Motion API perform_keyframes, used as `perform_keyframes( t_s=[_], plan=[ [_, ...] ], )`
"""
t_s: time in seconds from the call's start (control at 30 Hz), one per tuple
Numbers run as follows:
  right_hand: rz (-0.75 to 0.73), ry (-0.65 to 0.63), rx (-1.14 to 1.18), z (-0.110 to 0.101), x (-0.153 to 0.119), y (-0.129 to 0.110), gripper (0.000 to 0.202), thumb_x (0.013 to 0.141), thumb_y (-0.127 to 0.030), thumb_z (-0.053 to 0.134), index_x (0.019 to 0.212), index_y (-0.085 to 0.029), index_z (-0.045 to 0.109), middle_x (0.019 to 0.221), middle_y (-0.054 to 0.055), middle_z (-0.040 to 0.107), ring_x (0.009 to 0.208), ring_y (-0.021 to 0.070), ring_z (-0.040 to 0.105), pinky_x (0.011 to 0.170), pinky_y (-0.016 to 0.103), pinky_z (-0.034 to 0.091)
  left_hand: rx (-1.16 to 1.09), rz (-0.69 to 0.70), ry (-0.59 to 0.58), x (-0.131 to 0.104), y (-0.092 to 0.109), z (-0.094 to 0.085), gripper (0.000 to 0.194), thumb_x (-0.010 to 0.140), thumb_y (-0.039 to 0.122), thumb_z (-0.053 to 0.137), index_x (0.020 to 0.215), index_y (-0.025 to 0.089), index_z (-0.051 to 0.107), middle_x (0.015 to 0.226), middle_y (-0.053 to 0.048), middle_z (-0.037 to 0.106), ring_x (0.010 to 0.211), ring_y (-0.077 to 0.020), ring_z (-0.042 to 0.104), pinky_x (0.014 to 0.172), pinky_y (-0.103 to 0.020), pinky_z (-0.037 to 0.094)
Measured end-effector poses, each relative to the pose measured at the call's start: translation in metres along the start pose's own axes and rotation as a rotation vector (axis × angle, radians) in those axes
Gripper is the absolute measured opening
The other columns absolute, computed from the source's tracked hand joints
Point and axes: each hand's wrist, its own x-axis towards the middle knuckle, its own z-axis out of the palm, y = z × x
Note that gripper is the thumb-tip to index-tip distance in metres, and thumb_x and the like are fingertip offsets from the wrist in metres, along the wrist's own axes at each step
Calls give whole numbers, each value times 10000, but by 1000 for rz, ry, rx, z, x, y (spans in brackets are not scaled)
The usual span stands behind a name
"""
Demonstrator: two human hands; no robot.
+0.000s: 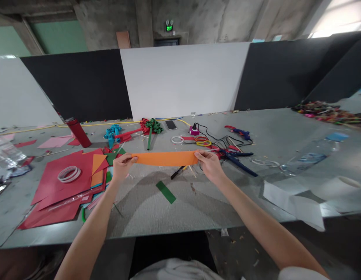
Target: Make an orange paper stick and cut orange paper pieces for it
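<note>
An orange paper strip (165, 158) is stretched level above the table between my two hands. My left hand (124, 165) pinches its left end between thumb and fingers. At the opposite end, my right hand (208, 162) grips the strip in the same way. Below it, a short green paper strip (166, 192) lies flat on the grey table. A black pen-like tool (177, 173) rests just under the orange strip, near some thin sticks. Blue-handled pliers (238, 161) lie beyond my right hand.
Red paper sheets (52, 186) with a tape roll (69, 174) on top lie at left, near a red bottle (78, 132). Paper flowers (151, 126), a phone (170, 125) and scissors (203, 141) are farther back. A plastic bottle (310, 155) and tissue roll (337, 188) lie at right.
</note>
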Motion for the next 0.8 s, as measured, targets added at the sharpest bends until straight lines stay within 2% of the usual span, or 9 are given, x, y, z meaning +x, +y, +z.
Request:
perform_keyframes(
  t_s=[0.23, 0.43, 0.57, 0.7, 0.8],
  plan=[
    [21, 4, 6, 3, -3, -2, 293, 531, -350, 956, 685, -225, 740, 869, 28, 692, 846, 177, 652, 780, 291, 557, 38, -52, 29, 0, -16, -3, 227, 692, 373, 812, 774, 162, 794, 710, -57, 738, 619, -175, 647, 578, -266, 518],
    [-1, -9, -46, 4, -3, -1, 318, 536, -406, 948, 683, -222, 734, 886, 30, 689, 869, 182, 638, 794, 302, 533, 26, -43, -37, -1, -15, -2, 243, 775, 367, 761, 907, 169, 808, 971, -113, 787, 893, -254, 726, 815, -351, 573],
    [-52, -5, -136, 3, -2, 1, 337, 535, -431, 941, 691, -214, 735, 917, 35, 693, 961, 201, 632, 847, 311, 503, 20, -25, -26, 0, -8, -1, 220, 790, 354, 735, 887, 165, 792, 985, -126, 779, 986, -280, 713, 913, -404, 550],
    [-86, 6, -200, 2, -2, 3, 343, 546, -451, 922, 714, -212, 742, 966, 43, 695, 957, 199, 632, 837, 306, 496, 79, 57, 19, 2, -4, -1, 101, 750, 283, 734, 719, 189, 748, 933, -99, 734, 874, -233, 673, 827, -372, 547],
    [-95, -4, -252, 3, -4, 4, 360, 552, -487, 905, 707, -206, 741, 967, 62, 698, 962, 218, 633, 813, 306, 501, 27, 119, 92, 3, -3, -2, 172, 702, 209, 693, 536, 202, 647, 811, -50, 616, 777, -187, 607, 796, -353, 537]
  ],
)
